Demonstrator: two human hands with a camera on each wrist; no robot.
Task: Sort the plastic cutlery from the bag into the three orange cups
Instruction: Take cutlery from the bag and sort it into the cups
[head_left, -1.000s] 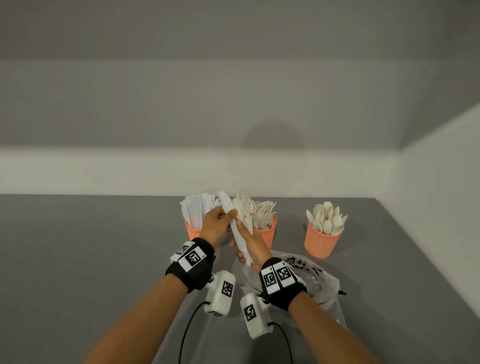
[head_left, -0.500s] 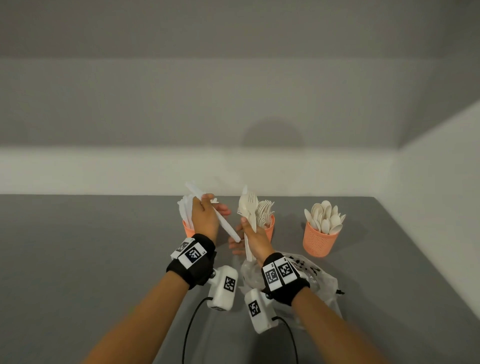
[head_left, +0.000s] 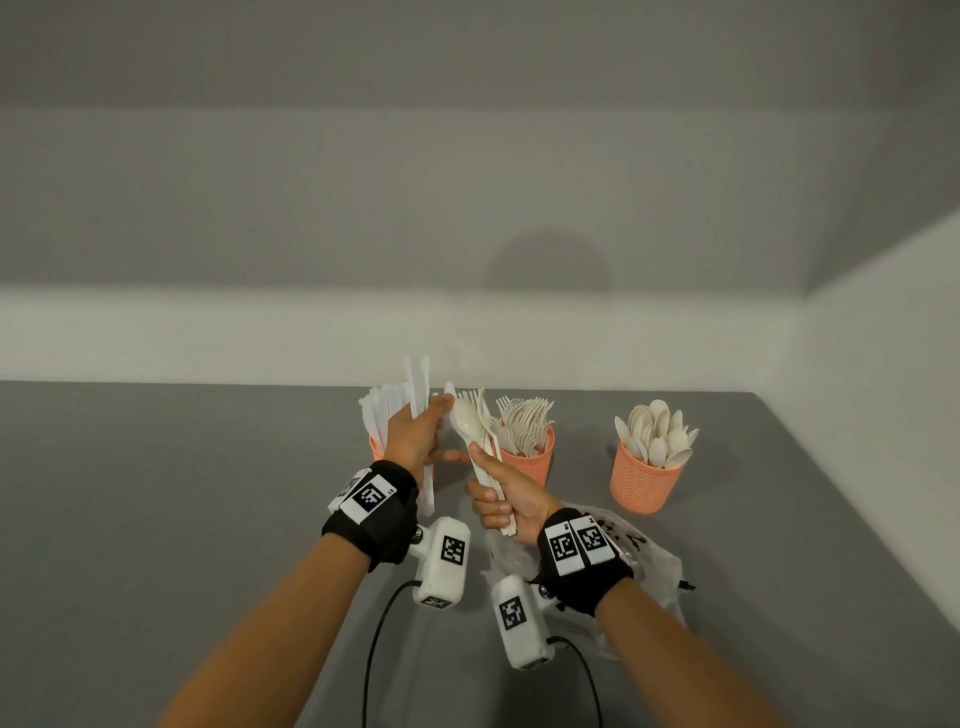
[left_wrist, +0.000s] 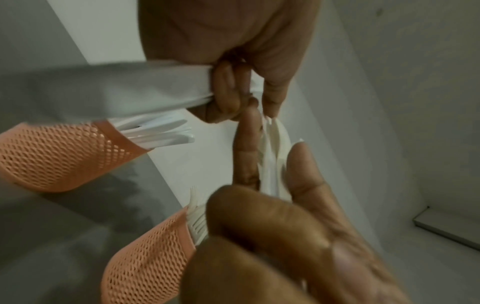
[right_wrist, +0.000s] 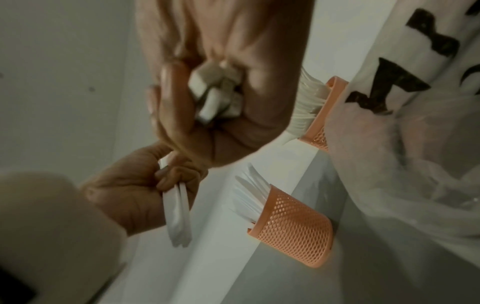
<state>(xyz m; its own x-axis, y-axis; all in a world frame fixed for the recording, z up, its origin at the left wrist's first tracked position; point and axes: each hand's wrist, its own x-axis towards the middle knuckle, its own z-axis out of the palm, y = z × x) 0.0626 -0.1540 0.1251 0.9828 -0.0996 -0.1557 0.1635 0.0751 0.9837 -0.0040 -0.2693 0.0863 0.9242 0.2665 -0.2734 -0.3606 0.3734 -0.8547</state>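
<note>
My left hand (head_left: 418, 434) grips two white plastic knives (head_left: 417, 387) upright, in front of the orange knife cup (head_left: 375, 448), which it mostly hides. Its fingertips touch the top of the mixed cutlery bundle (head_left: 471, 426) of a spoon, forks and a knife. My right hand (head_left: 501, 501) grips that bundle by its handles (right_wrist: 218, 96). The fork cup (head_left: 530, 464) stands just behind the bundle, and the spoon cup (head_left: 644, 483) to the right. In the right wrist view the left hand (right_wrist: 130, 191) curls round the knives (right_wrist: 176, 216) near the knife cup (right_wrist: 293, 226).
The clear plastic bag (head_left: 641, 564) with black print lies crumpled under my right wrist on the grey table (head_left: 156, 519). A pale wall runs behind the cups and along the right side. Cables trail from both wrist cameras toward the near edge.
My left hand drew a knife out of the bundle and swung it left. It now holds the knives upright and has come back to touch the bundle. My right hand lifted slightly.
</note>
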